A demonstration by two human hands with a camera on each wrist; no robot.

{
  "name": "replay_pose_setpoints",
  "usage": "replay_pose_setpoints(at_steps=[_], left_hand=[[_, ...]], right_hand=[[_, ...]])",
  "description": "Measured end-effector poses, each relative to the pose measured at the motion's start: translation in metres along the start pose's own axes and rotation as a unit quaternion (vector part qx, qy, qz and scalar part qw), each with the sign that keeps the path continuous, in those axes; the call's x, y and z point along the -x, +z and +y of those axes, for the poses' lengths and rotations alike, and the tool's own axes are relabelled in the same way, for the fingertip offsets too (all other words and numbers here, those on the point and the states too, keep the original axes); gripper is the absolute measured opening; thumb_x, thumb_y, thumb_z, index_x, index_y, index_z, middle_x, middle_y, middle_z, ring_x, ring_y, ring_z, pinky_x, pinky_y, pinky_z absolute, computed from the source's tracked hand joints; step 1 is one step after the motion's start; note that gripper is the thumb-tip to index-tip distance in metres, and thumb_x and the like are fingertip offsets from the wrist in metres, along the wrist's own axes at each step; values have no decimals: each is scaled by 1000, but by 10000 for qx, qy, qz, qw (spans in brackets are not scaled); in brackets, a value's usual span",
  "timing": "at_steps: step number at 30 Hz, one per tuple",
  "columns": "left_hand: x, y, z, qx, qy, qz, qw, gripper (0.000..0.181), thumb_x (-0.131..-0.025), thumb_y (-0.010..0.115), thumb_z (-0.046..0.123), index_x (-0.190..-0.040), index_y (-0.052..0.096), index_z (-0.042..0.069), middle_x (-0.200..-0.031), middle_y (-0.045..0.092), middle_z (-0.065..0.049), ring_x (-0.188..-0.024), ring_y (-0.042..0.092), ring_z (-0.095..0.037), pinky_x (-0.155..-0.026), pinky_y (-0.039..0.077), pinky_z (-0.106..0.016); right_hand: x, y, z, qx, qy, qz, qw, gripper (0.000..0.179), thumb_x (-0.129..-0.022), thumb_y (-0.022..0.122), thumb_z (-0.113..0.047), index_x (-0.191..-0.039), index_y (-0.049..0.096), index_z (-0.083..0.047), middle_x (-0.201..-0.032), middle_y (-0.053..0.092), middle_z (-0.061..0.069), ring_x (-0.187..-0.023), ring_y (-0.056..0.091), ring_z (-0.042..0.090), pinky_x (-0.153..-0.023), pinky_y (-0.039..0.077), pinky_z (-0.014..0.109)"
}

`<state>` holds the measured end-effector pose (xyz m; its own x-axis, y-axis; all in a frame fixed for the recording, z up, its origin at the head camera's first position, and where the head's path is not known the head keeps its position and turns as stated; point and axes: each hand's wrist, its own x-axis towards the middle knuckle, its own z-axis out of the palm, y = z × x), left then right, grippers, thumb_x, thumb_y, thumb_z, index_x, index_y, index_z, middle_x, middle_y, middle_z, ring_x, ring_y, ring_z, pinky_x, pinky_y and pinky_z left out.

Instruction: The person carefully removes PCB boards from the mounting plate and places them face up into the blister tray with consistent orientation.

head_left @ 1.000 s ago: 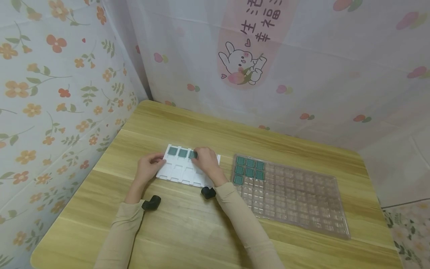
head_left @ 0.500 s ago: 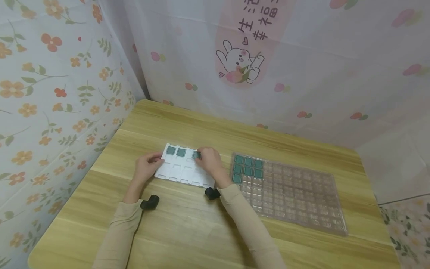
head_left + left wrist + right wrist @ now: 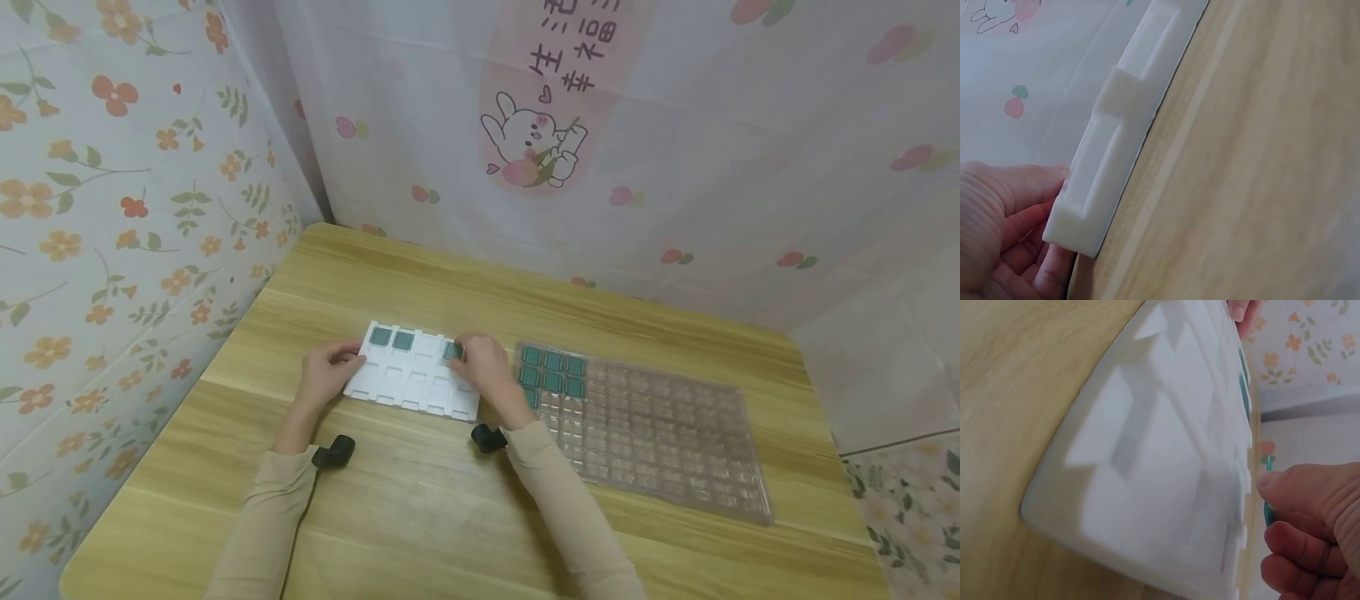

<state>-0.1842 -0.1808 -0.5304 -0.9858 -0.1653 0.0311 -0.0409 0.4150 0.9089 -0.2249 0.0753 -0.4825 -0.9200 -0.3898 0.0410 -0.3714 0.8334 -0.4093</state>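
A white compartment tray [image 3: 412, 385] lies on the table, with two green square chips [image 3: 380, 337] in its back row at the left. My left hand [image 3: 326, 375] grips the tray's left edge; in the left wrist view the thumb [image 3: 1035, 184] is on the near side and the fingers curl by the corner. Over the back right of the tray, my right hand [image 3: 487, 371] pinches another green chip [image 3: 452, 350] between thumb and finger. In the right wrist view this chip [image 3: 1269, 512] stands on edge, apart from the tray and partly hidden by the fingers.
To the right lies a large clear plastic tray [image 3: 660, 433] with many small pockets. Several green chips [image 3: 553, 382] fill its back left corner; the right forearm covers part of its left edge. Black wrist-worn pieces [image 3: 334, 452] sit at both cuffs. Patterned curtains [image 3: 450, 167] stand behind the table.
The right hand has lifted the chip out of the third back-row pocket and moved it rightward over the white tray. The left hand keeps its grip.
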Motion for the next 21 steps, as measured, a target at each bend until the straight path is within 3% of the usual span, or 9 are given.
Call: replay_pose_setpoints(at_steps=[12,21], left_hand=[[0,0,-1,-22,121,58,9999,29,-83,66,2,-110,64,-9,-96,65,-24,-81,58,-14,-68,42,-11],[1,1,0,-54,73,-4,10000,29,-84,66,4,-110,64,-8,-98,65,-23,-83,58,-17,-68,42,-12]], right_hand=[[24,-17,19,-114,3,114,9999,29,-83,70,-12,-108,66,2,-73,62,5,-56,50,10,-49,41,21],[44,-28,39,9,73,250,9997,29,-82,72,-11,-107,66,3,-67,59,3,-52,47,9,-48,40,21]])
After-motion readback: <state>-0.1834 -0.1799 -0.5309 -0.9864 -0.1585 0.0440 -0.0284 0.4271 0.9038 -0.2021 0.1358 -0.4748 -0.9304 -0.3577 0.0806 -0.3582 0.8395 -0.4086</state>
